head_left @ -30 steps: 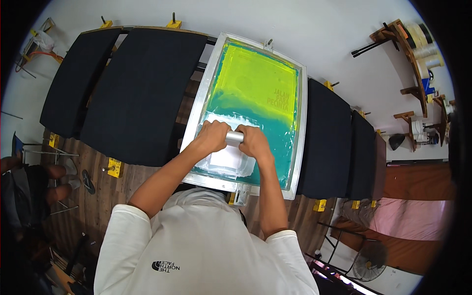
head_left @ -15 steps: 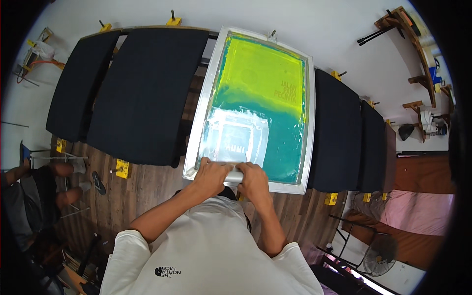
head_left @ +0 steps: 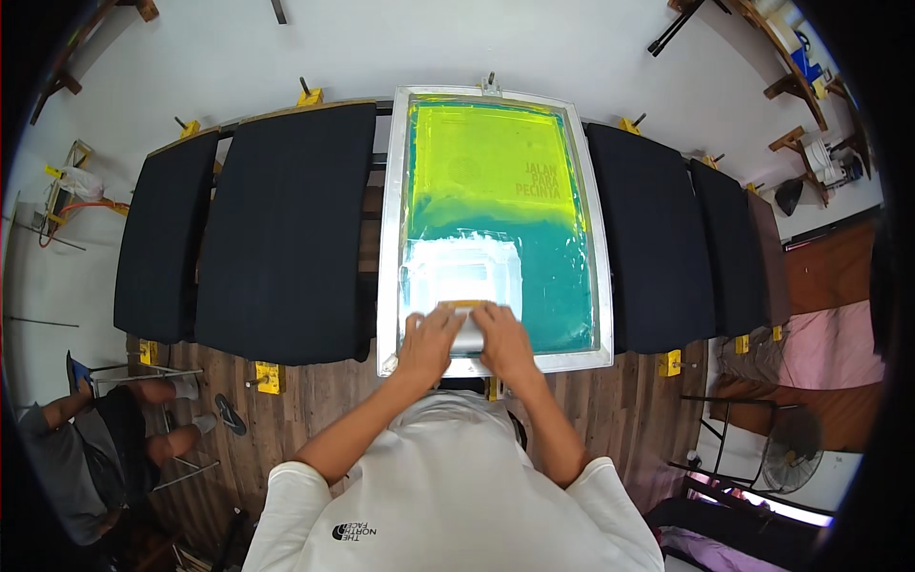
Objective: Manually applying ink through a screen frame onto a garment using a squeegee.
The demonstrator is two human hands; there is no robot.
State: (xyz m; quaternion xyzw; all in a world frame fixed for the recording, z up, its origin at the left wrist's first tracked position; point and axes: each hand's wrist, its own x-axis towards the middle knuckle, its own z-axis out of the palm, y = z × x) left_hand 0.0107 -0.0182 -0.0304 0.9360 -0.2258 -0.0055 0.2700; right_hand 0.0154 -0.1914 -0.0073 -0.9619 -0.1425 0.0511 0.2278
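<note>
While the left hand (head_left: 426, 348) and the right hand (head_left: 507, 345) are gripping one squeegee (head_left: 467, 336), it is sitting over the near end of one screen (head_left: 392, 238), inside its frame. Two hands, slightly apart: fingers of both are bending narrowly over the smooth, grey, metallic handle; blur is hiding exact fingertip contact. One amber strip (head_left: 467, 303) is running along the squeegee's far edge; cannot tell whether it is touching the mesh. The screen's frame is forming one pale metal rectangle. Three colour zones are showing within: yellow-green ink (head_left: 467, 143) at the screen's far half, teal mesh (head_left: 558, 276) at its near right, one smeared, squarish white ink patch (head_left: 438, 267) at its near left. Four black boards (head_left: 286, 229), matte and cloth-like, are flanking the screen, two per side; one brown board (head_left: 770, 257) is standing beyond the right pair. Wood-grained floor (head_left: 315, 410) is showing below the screen's level.
</note>
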